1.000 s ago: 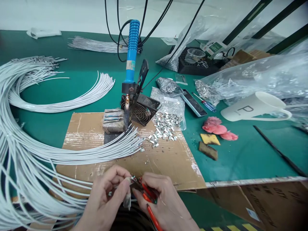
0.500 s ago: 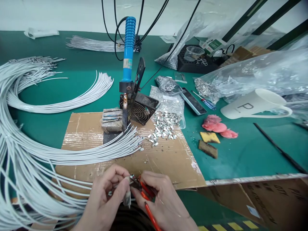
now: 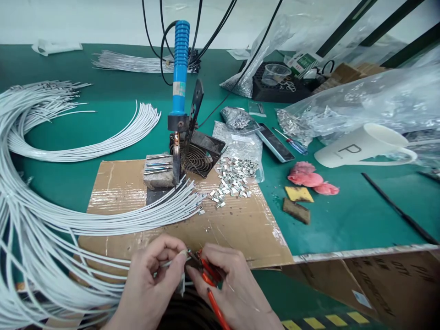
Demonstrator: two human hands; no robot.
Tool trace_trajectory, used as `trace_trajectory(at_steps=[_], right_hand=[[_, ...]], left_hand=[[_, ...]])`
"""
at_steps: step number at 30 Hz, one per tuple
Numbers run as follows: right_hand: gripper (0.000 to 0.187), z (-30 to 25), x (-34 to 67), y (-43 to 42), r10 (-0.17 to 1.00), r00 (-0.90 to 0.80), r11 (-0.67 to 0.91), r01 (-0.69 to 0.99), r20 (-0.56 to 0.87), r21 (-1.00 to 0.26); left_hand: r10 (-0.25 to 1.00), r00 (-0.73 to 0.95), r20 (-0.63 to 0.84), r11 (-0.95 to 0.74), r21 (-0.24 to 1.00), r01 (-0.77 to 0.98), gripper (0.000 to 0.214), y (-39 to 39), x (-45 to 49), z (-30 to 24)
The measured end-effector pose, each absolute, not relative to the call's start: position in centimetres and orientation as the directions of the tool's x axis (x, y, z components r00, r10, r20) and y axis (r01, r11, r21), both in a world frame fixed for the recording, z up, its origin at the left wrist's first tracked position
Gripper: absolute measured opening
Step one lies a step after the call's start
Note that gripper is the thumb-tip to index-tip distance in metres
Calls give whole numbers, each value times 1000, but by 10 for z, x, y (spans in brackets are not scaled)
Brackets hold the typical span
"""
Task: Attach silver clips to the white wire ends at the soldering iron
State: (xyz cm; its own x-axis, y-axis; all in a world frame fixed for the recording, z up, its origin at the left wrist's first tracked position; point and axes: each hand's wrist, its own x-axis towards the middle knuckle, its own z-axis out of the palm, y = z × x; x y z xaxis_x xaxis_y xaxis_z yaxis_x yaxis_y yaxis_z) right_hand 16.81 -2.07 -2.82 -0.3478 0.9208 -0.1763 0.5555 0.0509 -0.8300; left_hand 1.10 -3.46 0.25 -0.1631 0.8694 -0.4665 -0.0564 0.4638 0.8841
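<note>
My left hand (image 3: pixel 151 275) is closed, thumb and forefinger pinching a white cable (image 3: pixel 187 259) near its end. A pale strip hangs below the thumb, too blurred to make out. In my right hand (image 3: pixel 230 279) are red-handled pliers (image 3: pixel 213 298), their dark jaws at the cable end beside my left fingertips. Both hands are just off the near edge of a cardboard sheet (image 3: pixel 237 233). A thick bundle of white cables (image 3: pixel 113 222) curves in from the left, its tips lying on the cardboard. Small metal terminals (image 3: pixel 237 176) are heaped beyond those tips.
A blue-handled soldering iron (image 3: pixel 180 68) stands upright in a holder, beside a small black fan (image 3: pixel 197 158). To the right are a phone (image 3: pixel 275 143), a screwdriver (image 3: pixel 292 142), pink lumps (image 3: pixel 305 175), a yellow sponge (image 3: pixel 298 194) and a tipped white mug (image 3: pixel 360 146).
The pale strip beneath my left thumb looks narrower and has shifted slightly. Both hands keep nearly the same place and grip. The whole view has moved a little.
</note>
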Motion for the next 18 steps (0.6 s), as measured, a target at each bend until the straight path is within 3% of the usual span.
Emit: trace_trajectory(at_steps=[10, 18], right_hand=[[39, -33, 167, -23, 918, -337, -22, 487, -211, -873], [34, -36, 167, -23, 921, -350, 6, 448, -170, -894]], left_hand=[[883, -214, -417, 434, 900, 38, 15, -35, 12, 1], [885, -180, -428, 446, 892, 70, 16, -34, 10, 0]])
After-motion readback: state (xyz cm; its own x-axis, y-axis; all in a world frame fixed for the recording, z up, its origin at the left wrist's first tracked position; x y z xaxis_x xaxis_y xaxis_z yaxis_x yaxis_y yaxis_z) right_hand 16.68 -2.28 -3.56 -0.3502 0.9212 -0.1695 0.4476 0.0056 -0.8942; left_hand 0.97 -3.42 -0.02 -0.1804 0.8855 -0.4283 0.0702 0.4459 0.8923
